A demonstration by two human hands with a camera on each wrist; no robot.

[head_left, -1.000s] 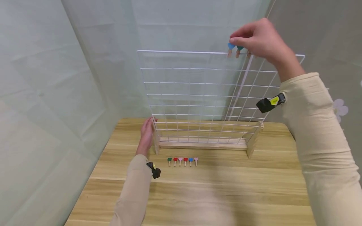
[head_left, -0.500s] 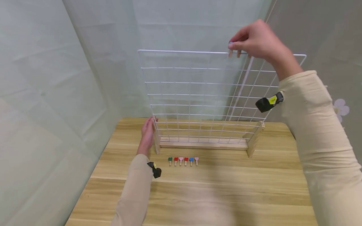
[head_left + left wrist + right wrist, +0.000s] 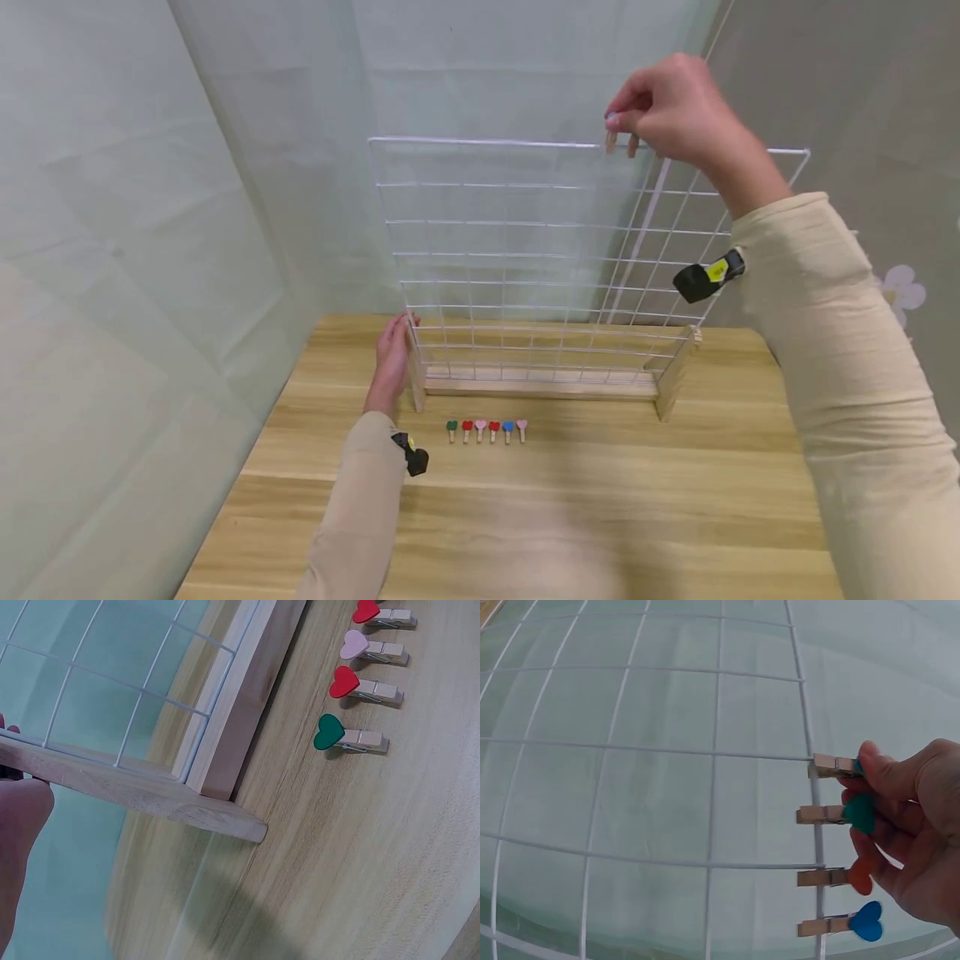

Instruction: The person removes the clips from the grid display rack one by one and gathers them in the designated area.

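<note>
Right now your right hand [image 3: 678, 104] is sitting up at the top edge of the white wire grid [image 3: 525, 250], around 1 o'clock in the head view. Its thumb and forefinger are pinching the blue-headed peg [image 3: 836, 766] at the top wire, fingers curled tight round the peg head. The right wrist view is showing 3 more pegs clipped along that same wire just beside it: a teal heart peg [image 3: 840, 814], an orange-red heart peg [image 3: 832, 877] partly behind your fingers, and a blue heart peg [image 3: 847, 924] furthest from the pinched one. All 4 are lying side by side, wooden jaws on the wire.

Your left hand [image 3: 392, 362] is resting at about 9 o'clock from the grid's base, fingers straight and flat against the left wooden foot [image 3: 414, 375], gripping nothing. The left wrist view is showing only a fingertip against that foot [image 3: 135, 791].

On the wooden table [image 3: 525, 517], at 6 o'clock from the grid, 6 small heart pegs [image 3: 487, 430] are lying in a row, close together, just in front of the wooden base rail [image 3: 540, 387]: green, red, pink, red, blue, pink. The right wooden foot [image 3: 675, 371] is standing at 3 o'clock of the base.
</note>
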